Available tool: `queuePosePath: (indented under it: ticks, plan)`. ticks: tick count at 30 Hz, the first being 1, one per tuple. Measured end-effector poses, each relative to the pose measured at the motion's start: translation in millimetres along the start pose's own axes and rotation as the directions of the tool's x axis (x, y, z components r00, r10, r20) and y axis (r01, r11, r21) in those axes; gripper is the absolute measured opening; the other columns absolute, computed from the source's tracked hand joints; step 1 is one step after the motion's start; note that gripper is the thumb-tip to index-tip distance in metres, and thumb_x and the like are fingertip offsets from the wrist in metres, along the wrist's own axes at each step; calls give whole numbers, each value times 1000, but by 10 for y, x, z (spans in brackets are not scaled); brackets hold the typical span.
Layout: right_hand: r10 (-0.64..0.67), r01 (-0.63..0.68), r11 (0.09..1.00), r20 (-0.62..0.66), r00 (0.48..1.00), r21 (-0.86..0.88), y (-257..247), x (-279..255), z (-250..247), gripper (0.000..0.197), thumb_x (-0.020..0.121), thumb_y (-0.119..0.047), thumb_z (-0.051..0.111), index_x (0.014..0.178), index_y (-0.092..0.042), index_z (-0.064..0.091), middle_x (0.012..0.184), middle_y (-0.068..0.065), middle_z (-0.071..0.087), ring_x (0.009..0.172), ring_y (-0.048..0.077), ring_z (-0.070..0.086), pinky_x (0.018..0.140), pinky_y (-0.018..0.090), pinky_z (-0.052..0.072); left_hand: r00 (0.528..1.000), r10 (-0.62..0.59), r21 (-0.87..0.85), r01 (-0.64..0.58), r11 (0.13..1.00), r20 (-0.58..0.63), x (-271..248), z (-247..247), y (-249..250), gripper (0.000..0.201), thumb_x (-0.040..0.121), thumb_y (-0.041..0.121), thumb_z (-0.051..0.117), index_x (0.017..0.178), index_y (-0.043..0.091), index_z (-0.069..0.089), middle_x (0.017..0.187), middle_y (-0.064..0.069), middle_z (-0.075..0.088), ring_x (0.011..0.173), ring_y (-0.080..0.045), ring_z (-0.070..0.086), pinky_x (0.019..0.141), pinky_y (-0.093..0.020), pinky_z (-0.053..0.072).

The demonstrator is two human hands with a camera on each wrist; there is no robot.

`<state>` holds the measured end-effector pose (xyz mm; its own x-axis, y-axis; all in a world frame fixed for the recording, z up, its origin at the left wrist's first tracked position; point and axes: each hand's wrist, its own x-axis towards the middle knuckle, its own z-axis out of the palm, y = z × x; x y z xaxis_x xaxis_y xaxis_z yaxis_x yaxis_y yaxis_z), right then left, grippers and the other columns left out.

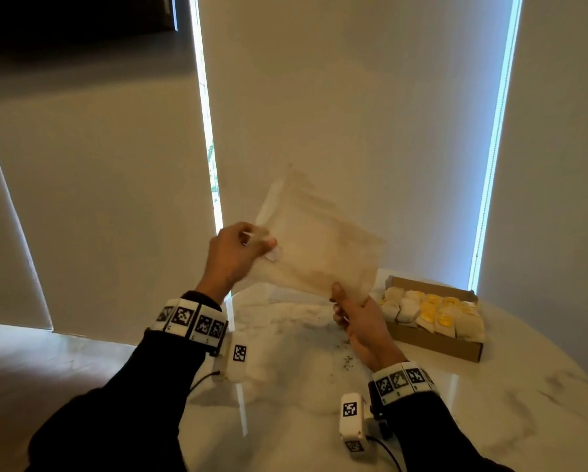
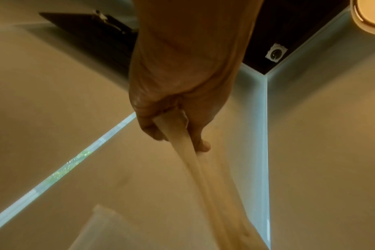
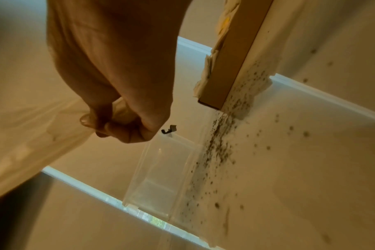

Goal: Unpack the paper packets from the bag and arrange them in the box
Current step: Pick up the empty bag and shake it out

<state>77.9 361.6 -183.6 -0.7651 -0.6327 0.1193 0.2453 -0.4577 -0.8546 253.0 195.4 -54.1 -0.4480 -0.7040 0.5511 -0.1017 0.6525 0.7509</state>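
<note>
A translucent plastic bag (image 1: 316, 240) hangs in the air above the white marble table (image 1: 490, 386), flat and with nothing visible inside. My left hand (image 1: 251, 241) pinches its upper left edge; in the left wrist view the left hand (image 2: 178, 128) has the bag (image 2: 206, 182) stretched away from it. My right hand (image 1: 345, 306) grips the bag's lower corner, fingers curled, also seen as the right hand (image 3: 116, 125) on the bag (image 3: 32, 132). The cardboard box (image 1: 435, 342) at right holds several paper packets (image 1: 432, 311), white and yellow, in rows.
Dark crumbs (image 1: 345, 361) lie scattered on the table beside the box, also seen as crumbs (image 3: 216, 140). A clear plastic tub (image 3: 158, 172) appears beyond the table edge. Roller blinds cover the windows behind.
</note>
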Motion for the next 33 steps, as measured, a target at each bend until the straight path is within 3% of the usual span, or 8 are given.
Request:
queuePosePath:
  ticks: [7, 14, 16, 20, 23, 27, 30, 33]
  plan:
    - [-204, 173, 968, -172, 964, -181, -199, 107, -260, 38, 91, -15, 82, 124, -20, 63, 140, 6, 63, 127, 27, 62, 104, 45, 54, 973, 226, 103, -220, 970, -55, 261, -558, 296, 18, 87, 33, 85, 105, 29, 84, 91, 10, 80, 90, -1, 73, 73, -8, 47]
    - [-402, 486, 669, 276, 873, -563, -165, -76, -26, 19, 91, -36, 84, 108, -44, 79, 170, -35, 11, 155, 3, 22, 121, 37, 28, 905, 391, 195, -419, 887, 165, 192, -576, 644, 11, 92, 30, 83, 100, 38, 83, 87, 17, 74, 93, 10, 63, 86, -5, 37]
    - [-378, 497, 650, 324, 868, -574, -166, -112, 10, 18, 91, -36, 84, 107, -44, 81, 170, -37, 7, 156, -3, 16, 119, 34, 25, 866, 448, 324, -499, 804, 223, 151, -570, 740, 12, 89, 46, 80, 100, 49, 79, 90, 16, 66, 100, 8, 48, 97, -23, 29]
    - [-316, 436, 743, 307, 898, -508, -227, -164, 58, 15, 91, -31, 82, 104, -38, 84, 160, -1, 47, 152, 12, 39, 127, 44, 32, 852, 400, 332, -505, 797, 337, 86, -562, 854, 20, 88, 44, 79, 108, 45, 76, 100, 23, 54, 96, 1, 27, 105, -35, 23]
    - [-347, 439, 804, 282, 894, -401, -237, -194, 61, 18, 95, -10, 77, 103, -24, 85, 118, -9, 78, 119, 3, 66, 115, 42, 50, 826, 469, 288, -553, 782, 313, 74, -467, 775, 28, 89, 52, 77, 117, 50, 73, 123, 24, 61, 122, -7, 38, 114, -48, 26]
    - [-410, 450, 822, 187, 893, -350, -231, -155, 3, 33, 95, -9, 78, 120, -31, 80, 117, -12, 78, 115, 10, 71, 100, 32, 61, 940, 338, 64, -341, 938, 56, -49, -232, 458, 81, 84, 64, 81, 151, 60, 36, 156, 11, 27, 146, -22, 35, 116, -47, 39]
    - [-460, 477, 783, 144, 876, -399, -204, -87, -67, 45, 94, -15, 81, 131, -40, 74, 124, -18, 74, 119, 2, 67, 101, 30, 59, 961, 205, -133, -182, 974, 187, -218, -7, 179, 102, 79, 55, 90, 154, 58, 22, 157, 10, 22, 141, -27, 45, 108, -44, 52]
    - [-473, 500, 757, 175, 863, -421, -181, -53, -78, 58, 93, -15, 82, 142, -42, 65, 121, -19, 75, 119, 0, 66, 103, 29, 56, 897, 205, -184, -142, 973, 392, -294, 97, -30, 93, 86, 38, 89, 154, 52, 27, 153, 6, 43, 128, -23, 63, 99, -42, 60]
